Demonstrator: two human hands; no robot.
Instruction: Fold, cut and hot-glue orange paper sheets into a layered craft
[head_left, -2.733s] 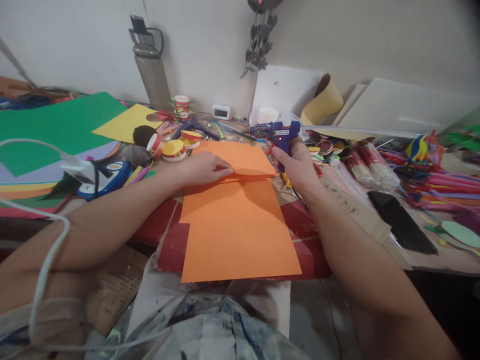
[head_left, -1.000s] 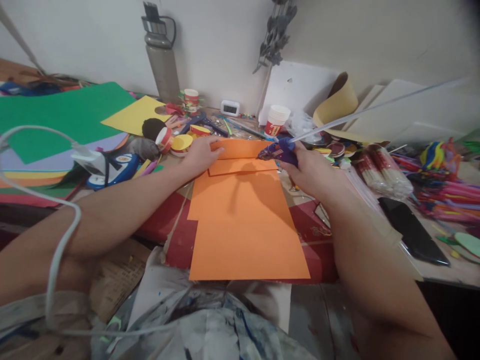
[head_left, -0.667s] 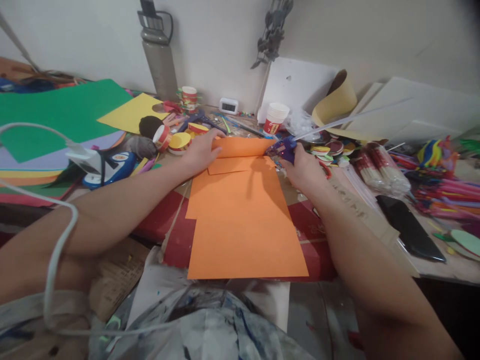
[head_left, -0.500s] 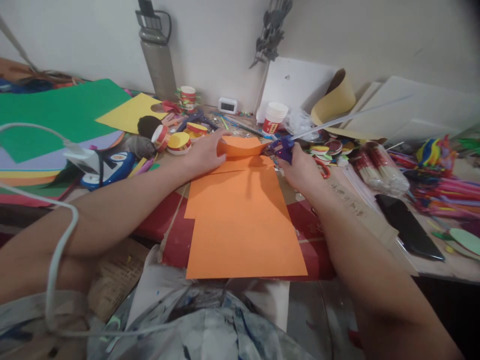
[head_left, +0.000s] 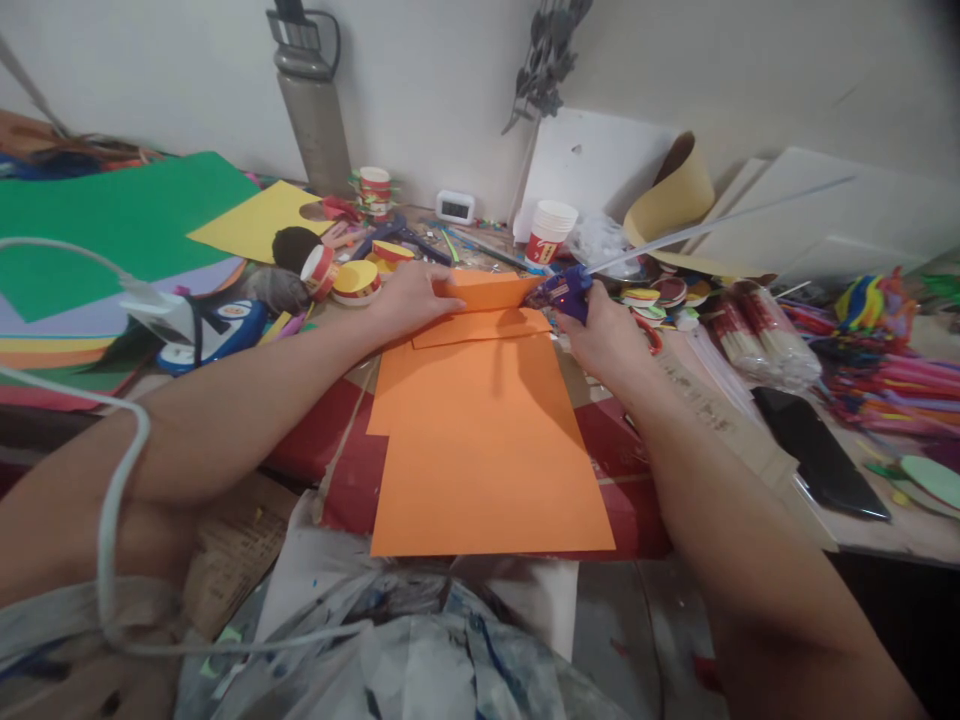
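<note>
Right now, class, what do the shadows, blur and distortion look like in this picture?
Head view: a soft shadow falls on the orange paper by the glue gun; head view: the bottle leans, probably lens distortion; head view: the coloured bundle at far right looks blurred, and the top right corner is dark.

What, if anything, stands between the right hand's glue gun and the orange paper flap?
Nothing visible: the glue gun has its nose at the right end of the raised orange flap; contact is unclear.
</note>
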